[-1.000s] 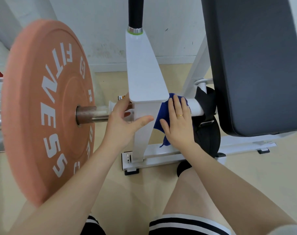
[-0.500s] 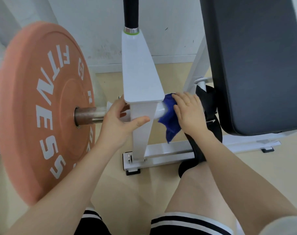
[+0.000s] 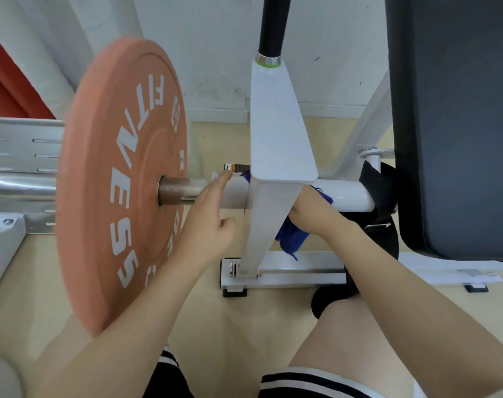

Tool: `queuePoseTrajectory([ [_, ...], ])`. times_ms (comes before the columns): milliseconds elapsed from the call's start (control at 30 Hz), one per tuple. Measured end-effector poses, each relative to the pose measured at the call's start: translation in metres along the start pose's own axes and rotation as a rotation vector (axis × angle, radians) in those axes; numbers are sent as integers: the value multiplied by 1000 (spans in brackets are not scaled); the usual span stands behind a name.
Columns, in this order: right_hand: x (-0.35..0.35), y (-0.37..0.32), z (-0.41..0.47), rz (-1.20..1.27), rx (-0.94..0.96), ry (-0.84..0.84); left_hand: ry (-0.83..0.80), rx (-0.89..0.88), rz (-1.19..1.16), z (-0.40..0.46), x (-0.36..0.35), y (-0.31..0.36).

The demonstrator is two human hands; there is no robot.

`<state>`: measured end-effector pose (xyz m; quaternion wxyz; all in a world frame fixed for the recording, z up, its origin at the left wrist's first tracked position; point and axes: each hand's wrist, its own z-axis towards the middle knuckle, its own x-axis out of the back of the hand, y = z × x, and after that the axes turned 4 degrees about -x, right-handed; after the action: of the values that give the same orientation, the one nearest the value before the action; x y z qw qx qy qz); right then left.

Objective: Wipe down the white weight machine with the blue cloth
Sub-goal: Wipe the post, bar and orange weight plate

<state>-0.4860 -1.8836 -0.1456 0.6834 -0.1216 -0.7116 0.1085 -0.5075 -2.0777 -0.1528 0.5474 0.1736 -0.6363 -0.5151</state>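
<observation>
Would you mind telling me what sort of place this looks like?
Most likely a gym: a salmon-pink bumper plate marked FITNESS sits on a steel sleeve, beside a white weight machine with a dark padded backrest.

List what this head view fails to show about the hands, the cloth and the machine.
- Right hand: fingers hidden behind the white upright, so its grip on the cloth cannot be confirmed.
- Cloth: mostly covered by the upright and hand; only bits show.
- Label behind the tube: too small to read.
- Pad: cut off by the top and right edges.
- Left hand: fingertips blurred.
</observation>
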Motion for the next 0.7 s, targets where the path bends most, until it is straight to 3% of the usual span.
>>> queuePoseTrajectory([
  [67, -2, 11, -8, -110, 47, 136, 74, -29, 274, 5, 1, -20],
  [167, -19, 51, -17, -270, 50, 278, 29, 16, 507, 10, 1, -39],
  [267, -37, 41, -17, -219, -124, 275, -6, 5, 551, 8, -3, -41],
  [433, -45, 52, -22, -308, -51, 287, 8, -28, 542, 9, -2, -37],
  [500, -45, 69, -35, -317, -166, 388, -10, -23, 554, 8, -3, -35],
  [600, -54, 67, -45, -137, -447, 568, 0, -43, 560, 8, -4, -36],
  [700, -62, 44, -36, 28, -592, 535, 7, -48, 549, 7, -6, -38],
])
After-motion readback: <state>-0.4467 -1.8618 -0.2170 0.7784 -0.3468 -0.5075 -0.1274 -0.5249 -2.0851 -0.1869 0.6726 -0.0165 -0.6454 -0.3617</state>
